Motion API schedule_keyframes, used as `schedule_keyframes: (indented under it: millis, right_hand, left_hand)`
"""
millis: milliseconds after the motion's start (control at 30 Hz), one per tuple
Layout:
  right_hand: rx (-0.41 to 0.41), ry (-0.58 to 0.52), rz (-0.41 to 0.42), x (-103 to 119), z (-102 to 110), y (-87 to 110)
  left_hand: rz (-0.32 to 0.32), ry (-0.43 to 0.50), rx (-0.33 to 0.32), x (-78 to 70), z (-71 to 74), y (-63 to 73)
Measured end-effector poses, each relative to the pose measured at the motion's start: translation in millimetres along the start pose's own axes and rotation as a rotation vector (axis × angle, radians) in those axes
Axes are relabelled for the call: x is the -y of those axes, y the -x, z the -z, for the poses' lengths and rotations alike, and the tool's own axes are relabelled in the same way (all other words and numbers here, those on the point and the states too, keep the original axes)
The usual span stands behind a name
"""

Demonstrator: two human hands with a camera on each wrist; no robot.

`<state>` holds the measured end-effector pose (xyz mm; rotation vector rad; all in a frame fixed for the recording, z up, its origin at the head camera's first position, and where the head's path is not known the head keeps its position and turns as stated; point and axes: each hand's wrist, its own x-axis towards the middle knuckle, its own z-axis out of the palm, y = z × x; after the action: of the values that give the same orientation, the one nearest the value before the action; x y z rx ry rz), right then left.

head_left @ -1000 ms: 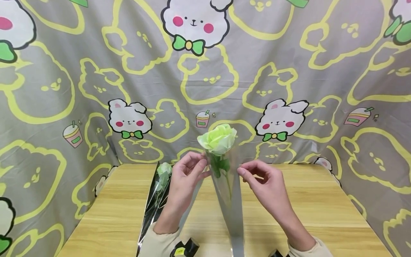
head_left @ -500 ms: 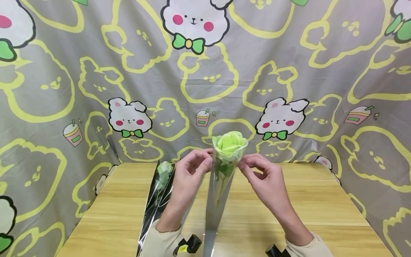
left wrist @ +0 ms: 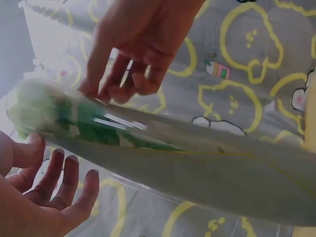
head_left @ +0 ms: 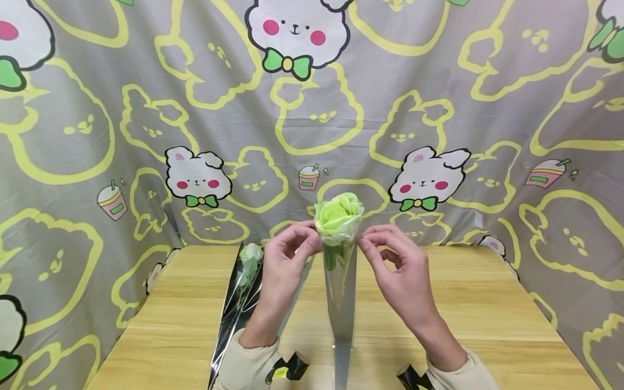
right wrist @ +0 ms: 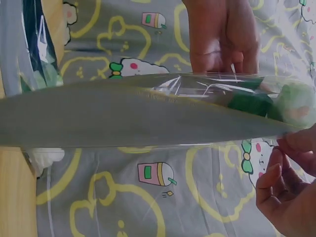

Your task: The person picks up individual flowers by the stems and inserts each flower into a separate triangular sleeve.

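Note:
A pale green artificial rose [head_left: 338, 218] stands in a tapering flower sleeve [head_left: 343, 303], clear in front and grey behind. It is held upright in the middle of the head view, its lower end running out of the bottom edge. My left hand [head_left: 292, 257] pinches the sleeve's left edge just under the bloom. On the opposite edge, at about the same height, my right hand [head_left: 402, 271] pinches with thumb and index finger. The left wrist view shows the green leaves [left wrist: 101, 121] through the clear film, and the right wrist view shows the sleeve's grey side [right wrist: 98, 118].
Left of my left forearm, a second wrapped rose [head_left: 250, 260] lies on black and clear wrapping [head_left: 229, 330] on the wooden table [head_left: 161, 309]. A grey curtain [head_left: 341, 124] with cartoon prints hangs behind the table and along its sides.
The sleeve swung over and came to stand nearly straight, its bloom a little right of where it was. More of the film now surrounds the bloom. Both hands kept their pinch.

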<state>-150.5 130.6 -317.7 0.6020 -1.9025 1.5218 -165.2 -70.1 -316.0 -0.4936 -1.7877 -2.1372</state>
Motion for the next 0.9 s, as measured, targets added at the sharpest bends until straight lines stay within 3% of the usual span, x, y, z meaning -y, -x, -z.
schedule_keyframes:
  millis: [200, 533, 733, 900]
  right_hand:
    - [-0.058, -0.023, -0.007, 1.0, 6.3, -3.3]
    - [0.038, -0.037, -0.033, 5.8, -0.3, -3.4]
    - [0.02, -0.086, -0.088, 6.5, 6.2, -7.5]
    - [-0.008, -0.08, -0.067, 6.5, 9.1, -15.1]
  left_hand:
    - [-0.041, 0.032, -0.011, -4.2, -0.5, -1.0]
    - [-0.076, -0.013, 0.008, -6.1, -10.3, -1.6]
    - [-0.085, -0.016, 0.003, -8.1, -4.1, -3.1]
    - [-0.114, -0.023, 0.006, -7.1, -4.1, -4.4]
